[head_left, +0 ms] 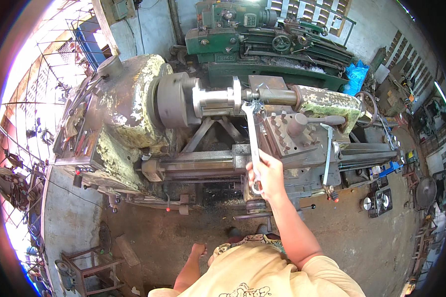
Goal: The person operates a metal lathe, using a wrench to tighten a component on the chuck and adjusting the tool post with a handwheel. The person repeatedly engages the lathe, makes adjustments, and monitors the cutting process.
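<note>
My right hand [267, 177] is closed round the lower end of a long steel wrench [252, 136]. The wrench stands out over the lathe carriage, its far head beside the right flange of a shiny flanged metal workpiece [217, 100]; whether it touches anything there I cannot tell. That workpiece sits between the lathe chuck [172, 101] and the tailstock [327, 105]. Right of the wrench is the bolted square tool post [288, 141] with its lever. My left hand [199, 249] hangs low by my body, fingers curled, with nothing visible in it.
A caliper-like metal tool [328, 154] lies right of the tool post. Loose tools crowd the headstock's left top [79, 133]. Behind stands a green lathe [272, 44] with a blue bag [356, 76] beside it. A metal-framed stool [91, 267] is on the floor at lower left.
</note>
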Demonstrator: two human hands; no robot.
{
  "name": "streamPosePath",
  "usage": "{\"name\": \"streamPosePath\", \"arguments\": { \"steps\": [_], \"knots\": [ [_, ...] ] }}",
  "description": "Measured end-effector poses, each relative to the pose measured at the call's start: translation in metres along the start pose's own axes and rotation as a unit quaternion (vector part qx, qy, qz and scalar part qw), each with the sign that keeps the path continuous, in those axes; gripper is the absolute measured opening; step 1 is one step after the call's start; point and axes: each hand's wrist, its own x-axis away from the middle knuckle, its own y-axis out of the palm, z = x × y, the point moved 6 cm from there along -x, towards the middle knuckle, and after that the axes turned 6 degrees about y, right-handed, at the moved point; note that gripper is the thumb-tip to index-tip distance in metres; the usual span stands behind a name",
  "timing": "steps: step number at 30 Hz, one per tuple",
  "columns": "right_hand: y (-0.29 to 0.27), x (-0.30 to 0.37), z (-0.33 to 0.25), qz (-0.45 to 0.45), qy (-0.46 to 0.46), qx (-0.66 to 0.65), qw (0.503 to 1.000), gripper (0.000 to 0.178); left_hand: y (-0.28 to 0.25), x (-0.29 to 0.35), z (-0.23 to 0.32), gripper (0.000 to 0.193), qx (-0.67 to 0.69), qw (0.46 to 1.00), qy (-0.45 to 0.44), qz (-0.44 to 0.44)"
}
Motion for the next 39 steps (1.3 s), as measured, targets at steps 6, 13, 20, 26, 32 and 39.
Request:
{"name": "streamPosePath", "arguments": {
  "steps": [6, 13, 20, 26, 32, 39],
  "knots": [
    [-0.013, 0.055, 0.025, 0.019, 0.054, -0.001, 0.998, 0.04, 0.008, 0.006, 0.015, 0.019, -0.108, 0.991, 0.061, -0.05],
    [-0.002, 0.008, 0.019, 0.013, -0.001, 0.008, 1.0, 0.038, 0.005, 0.006, 0.011, 0.025, -0.072, 0.996, 0.035, -0.051],
    [-0.005, 0.021, 0.033, 0.047, 0.019, 0.006, 0.999, 0.036, -0.004, 0.006, 0.022, 0.021, -0.003, 1.0, 0.027, -0.012],
    [-0.001, -0.016, 0.015, -0.001, -0.024, 0.011, 1.0, 0.031, 0.007, 0.008, 0.005, 0.019, -0.064, 0.997, 0.02, -0.042],
    [-0.01, 0.01, 0.022, 0.013, 0.001, -0.027, 1.0, 0.033, 0.017, -0.008, -0.007, 0.023, -0.242, 0.949, 0.185, -0.08],
    [0.001, -0.039, 0.009, 0.011, 0.006, 0.004, 1.0, 0.034, 0.015, -0.006, -0.005, 0.029, -0.21, 0.964, 0.148, -0.073]
  ]
}}
